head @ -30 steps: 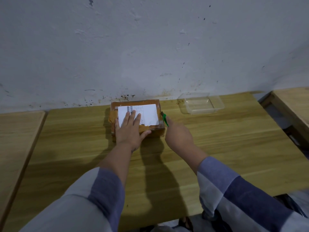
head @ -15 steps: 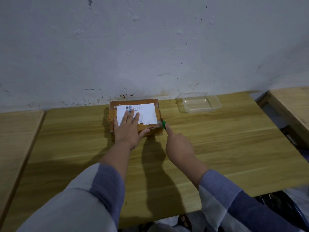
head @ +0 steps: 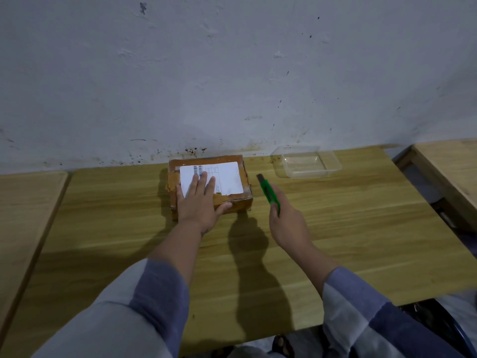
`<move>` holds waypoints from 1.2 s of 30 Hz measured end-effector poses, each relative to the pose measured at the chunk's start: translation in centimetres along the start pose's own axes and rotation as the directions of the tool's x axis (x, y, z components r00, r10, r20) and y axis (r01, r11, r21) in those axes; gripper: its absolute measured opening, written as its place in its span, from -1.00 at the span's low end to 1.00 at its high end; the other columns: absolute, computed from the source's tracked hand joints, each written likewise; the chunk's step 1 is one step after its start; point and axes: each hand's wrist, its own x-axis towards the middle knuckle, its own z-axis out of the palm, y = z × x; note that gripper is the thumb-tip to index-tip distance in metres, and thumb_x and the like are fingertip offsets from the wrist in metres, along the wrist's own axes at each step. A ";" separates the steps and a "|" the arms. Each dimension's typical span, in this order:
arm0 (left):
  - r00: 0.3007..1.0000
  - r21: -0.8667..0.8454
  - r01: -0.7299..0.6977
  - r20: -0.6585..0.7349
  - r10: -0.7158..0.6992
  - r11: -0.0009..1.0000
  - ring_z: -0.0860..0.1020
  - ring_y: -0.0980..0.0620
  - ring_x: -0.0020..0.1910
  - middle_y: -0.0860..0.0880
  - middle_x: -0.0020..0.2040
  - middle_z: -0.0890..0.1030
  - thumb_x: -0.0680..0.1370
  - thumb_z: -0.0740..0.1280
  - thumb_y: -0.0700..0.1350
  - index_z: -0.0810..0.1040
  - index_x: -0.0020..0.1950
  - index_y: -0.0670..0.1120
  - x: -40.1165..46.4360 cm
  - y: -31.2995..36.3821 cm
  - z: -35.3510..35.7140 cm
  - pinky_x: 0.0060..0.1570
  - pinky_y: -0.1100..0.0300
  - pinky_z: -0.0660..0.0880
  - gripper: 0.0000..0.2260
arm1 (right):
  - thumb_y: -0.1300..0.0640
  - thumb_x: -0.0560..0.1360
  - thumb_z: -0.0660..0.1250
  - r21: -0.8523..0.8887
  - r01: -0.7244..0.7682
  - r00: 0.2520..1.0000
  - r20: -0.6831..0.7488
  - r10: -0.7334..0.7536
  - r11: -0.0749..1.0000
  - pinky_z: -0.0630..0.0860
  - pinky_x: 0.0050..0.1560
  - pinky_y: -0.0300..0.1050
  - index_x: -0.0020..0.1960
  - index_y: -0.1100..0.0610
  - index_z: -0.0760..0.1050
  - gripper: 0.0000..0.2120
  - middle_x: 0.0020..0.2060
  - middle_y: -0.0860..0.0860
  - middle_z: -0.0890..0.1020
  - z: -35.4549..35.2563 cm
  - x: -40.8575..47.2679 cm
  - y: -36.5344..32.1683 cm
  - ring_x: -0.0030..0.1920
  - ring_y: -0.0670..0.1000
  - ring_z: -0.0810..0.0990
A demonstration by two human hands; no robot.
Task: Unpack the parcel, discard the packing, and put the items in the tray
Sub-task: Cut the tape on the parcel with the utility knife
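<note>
Nearest the camera, two forearms in grey and blue striped sleeves reach out over a table (head: 335, 228) of pale wood with long, straight grain and a smooth, slightly glossy top.

The right hand (head: 289, 226) is curled around the lower half of a green cutter (head: 269, 191), a slim plastic bar with a dark tip pointing up and away. The cutter is lifted clear of the table and sits just to the right of the box, not touching it.

The left hand (head: 198, 202) lies flat on the box (head: 242, 204), fingers together and straight, thumb hooked over the near edge. The box is a low, rectangular brown cardboard parcel, closed, with wrinkled tape on its edges and a white label (head: 227, 178) with a barcode on top. Its contents cannot be seen.

Farther back and to the right, well apart from the box, a clear plastic tray (head: 333, 167) with rounded corners sits near the wall (head: 232, 73). Nothing is in it. The wall is whitish, rough plaster with dark specks.
</note>
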 end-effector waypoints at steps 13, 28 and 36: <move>1.000 -0.007 -0.022 -0.013 0.022 1.000 -0.20 0.01 0.55 0.01 0.58 -0.10 0.45 -0.14 0.46 -0.05 0.56 0.05 -2.3 0.3 0.0 0.44 -0.18 -0.30 -0.21 | 0.01 0.58 0.18 0.020 -0.052 0.992 -0.113 0.054 0.998 0.47 -0.06 -0.06 0.39 -0.10 0.30 -0.61 0.17 0.15 0.48 5.4 4.5 -1.1 0.12 0.17 0.53; 0.936 0.102 -0.349 -0.003 0.351 0.931 -0.15 0.02 0.55 0.06 0.58 -0.09 0.38 -0.28 0.49 -0.07 0.54 0.19 -0.5 -3.6 -0.7 0.48 -0.20 -0.16 -0.23 | 0.08 0.61 0.10 0.037 0.054 0.998 0.036 -0.055 0.998 0.49 0.04 0.06 0.51 -0.13 0.04 -0.49 0.21 0.21 0.51 2.3 6.7 0.9 0.08 0.22 0.55; 0.999 -0.041 -0.027 -0.033 0.026 0.999 -0.22 -0.03 0.54 0.01 0.58 -0.13 0.44 -0.19 0.47 -0.06 0.55 0.12 -1.2 2.2 0.3 0.42 -0.26 -0.24 -0.25 | 0.15 0.62 0.06 0.128 -0.084 0.996 -0.031 0.089 0.988 0.54 -0.06 0.02 0.52 -0.11 0.01 -0.48 0.09 0.18 0.60 1.2 1.3 2.2 -0.06 0.14 0.59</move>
